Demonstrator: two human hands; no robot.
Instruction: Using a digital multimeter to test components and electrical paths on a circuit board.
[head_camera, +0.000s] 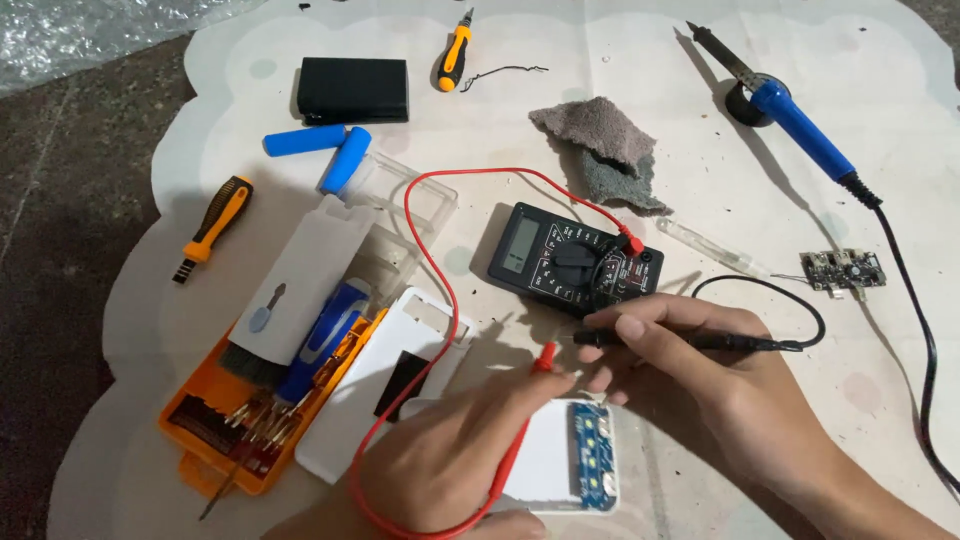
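My left hand (455, 450) grips a red multimeter probe (543, 357), whose red lead loops back to the black multimeter (570, 262). My right hand (700, 385) holds the black probe (680, 341) almost flat, tip pointing left. Both probe tips meet just above a white case holding a small blue circuit board (592, 455). My left hand rests on that white case (545, 460).
An orange screwdriver-bit kit (250, 420) and white case parts (395, 380) lie at left. Two blue cylindrical cells (330, 150), a black box (352, 90), two orange-handled screwdrivers, a grey cloth (605, 150), a blue soldering iron (790, 115) and a small circuit board (842, 270) surround them.
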